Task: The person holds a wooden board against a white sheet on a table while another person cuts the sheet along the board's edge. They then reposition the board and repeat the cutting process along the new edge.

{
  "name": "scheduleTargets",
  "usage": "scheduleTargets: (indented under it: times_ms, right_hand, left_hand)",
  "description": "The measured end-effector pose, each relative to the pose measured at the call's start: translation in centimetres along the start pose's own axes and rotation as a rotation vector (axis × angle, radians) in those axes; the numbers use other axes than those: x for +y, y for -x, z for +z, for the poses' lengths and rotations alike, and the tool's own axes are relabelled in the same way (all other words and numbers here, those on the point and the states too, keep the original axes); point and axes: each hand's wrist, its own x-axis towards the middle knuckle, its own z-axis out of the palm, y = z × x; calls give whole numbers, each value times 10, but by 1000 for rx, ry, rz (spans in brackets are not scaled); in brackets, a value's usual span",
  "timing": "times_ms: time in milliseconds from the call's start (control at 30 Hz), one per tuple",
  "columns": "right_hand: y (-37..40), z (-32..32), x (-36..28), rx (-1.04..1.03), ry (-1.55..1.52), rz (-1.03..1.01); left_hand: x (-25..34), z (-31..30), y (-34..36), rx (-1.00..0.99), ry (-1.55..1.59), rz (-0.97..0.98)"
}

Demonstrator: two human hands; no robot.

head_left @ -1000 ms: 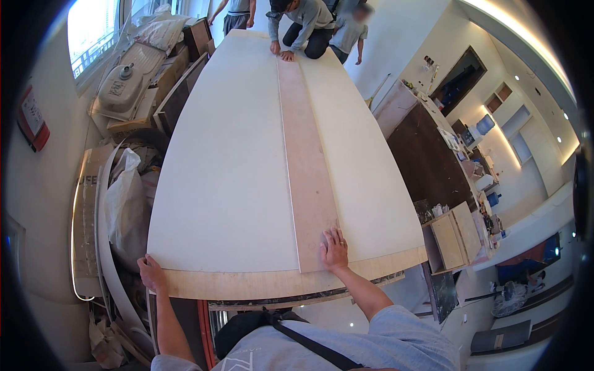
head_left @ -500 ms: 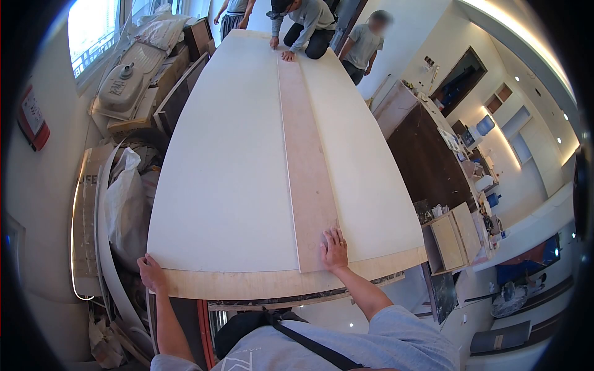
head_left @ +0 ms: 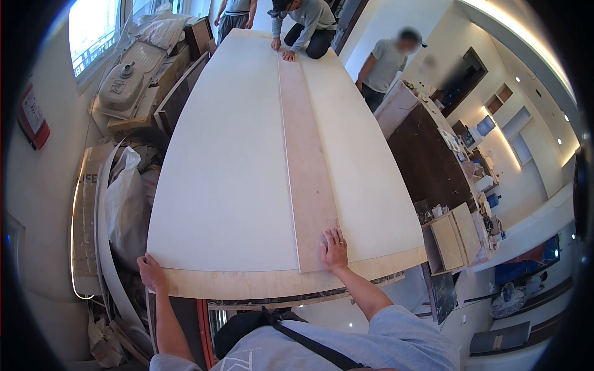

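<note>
A large white board lies over a pale wooden sheet whose edge shows at the near side. Along its length runs a long pinkish strip. My right hand lies on the near end of the strip, fingers spread, pressing flat. At the near left corner my left hand grips the edge of the boards, fingers wrapped round it. At the far end a co-worker kneels on the board with both hands at the strip's far end.
Another person stands behind the far left edge, and one more at the far right. Left are a sink, white bags and leaning panels. Right are a dark-topped counter and a wooden box.
The standing person at the far right has moved right, toward the counter. My hands, the strip and the kneeling co-worker stay practically in place.
</note>
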Motion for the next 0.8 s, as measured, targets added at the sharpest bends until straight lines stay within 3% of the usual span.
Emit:
scheduleTargets:
  times_ms: [800]
  right_hand:
    - [-1,-1,0,-29,11,14]
  left_hand:
    - [6,-6,2,-15,10,-17]
